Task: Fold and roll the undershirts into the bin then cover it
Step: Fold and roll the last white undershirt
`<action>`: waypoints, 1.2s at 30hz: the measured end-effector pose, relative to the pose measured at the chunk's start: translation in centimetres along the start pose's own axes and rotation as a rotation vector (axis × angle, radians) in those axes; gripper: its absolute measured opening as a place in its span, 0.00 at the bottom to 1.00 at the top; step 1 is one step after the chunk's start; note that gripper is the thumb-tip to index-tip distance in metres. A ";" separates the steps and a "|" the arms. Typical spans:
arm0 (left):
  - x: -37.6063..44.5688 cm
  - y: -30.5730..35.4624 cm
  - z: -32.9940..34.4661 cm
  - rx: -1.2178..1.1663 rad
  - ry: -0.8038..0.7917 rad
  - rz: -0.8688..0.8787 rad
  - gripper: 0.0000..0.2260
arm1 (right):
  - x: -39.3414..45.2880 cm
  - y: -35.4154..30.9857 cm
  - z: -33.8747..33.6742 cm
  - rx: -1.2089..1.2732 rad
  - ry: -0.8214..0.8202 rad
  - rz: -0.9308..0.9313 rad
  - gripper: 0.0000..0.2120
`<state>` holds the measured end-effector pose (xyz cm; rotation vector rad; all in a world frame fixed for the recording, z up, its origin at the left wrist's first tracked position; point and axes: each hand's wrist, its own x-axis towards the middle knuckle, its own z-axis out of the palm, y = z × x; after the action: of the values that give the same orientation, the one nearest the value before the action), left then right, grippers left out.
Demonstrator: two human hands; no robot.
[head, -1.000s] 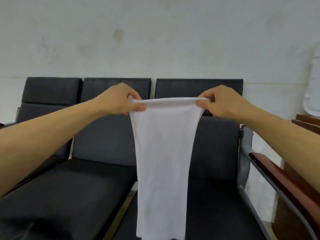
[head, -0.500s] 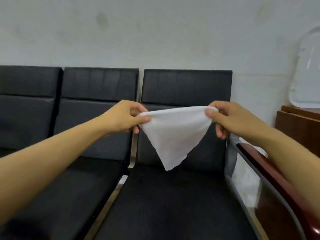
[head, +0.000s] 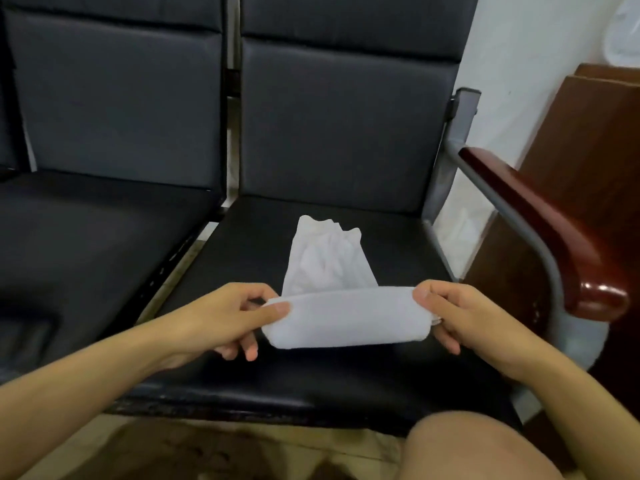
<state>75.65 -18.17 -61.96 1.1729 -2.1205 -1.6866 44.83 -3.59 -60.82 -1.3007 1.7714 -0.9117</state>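
Two dark padded seats fill the view, and the right-hand seat (head: 263, 258) carries the work, with a wooden armrest (head: 540, 216) along its right edge. On that seat lies the white undershirt (head: 329, 265), its unrolled part stretching away from the person toward the backrest and narrowing to a rumpled far end. Its near end is turned into a roll (head: 346, 318) whose long axis runs left to right, square across the line of the flat cloth. The left hand (head: 225, 317) pinches the roll's left end between thumb and curled fingers; the right hand (head: 460, 313) pinches the right end the same way, so each hand is equally near its own end. I judge that further rolling must travel straight away from the body, along the flat tail. No bin shows here.
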 end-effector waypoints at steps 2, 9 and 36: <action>-0.2 -0.3 0.4 0.056 -0.007 -0.028 0.14 | -0.1 0.0 0.2 0.037 -0.028 0.058 0.15; -0.2 -1.6 1.2 0.098 0.085 -0.107 0.15 | 0.0 0.3 1.5 -0.132 -0.043 0.245 0.11; 0.0 -2.6 1.6 0.690 0.078 0.402 0.17 | -1.3 3.9 2.8 -0.604 0.105 -0.382 0.09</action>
<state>75.94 -17.11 -64.80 0.8242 -2.7399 -0.7426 45.82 -1.70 -65.32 -2.0603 2.0028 -0.6641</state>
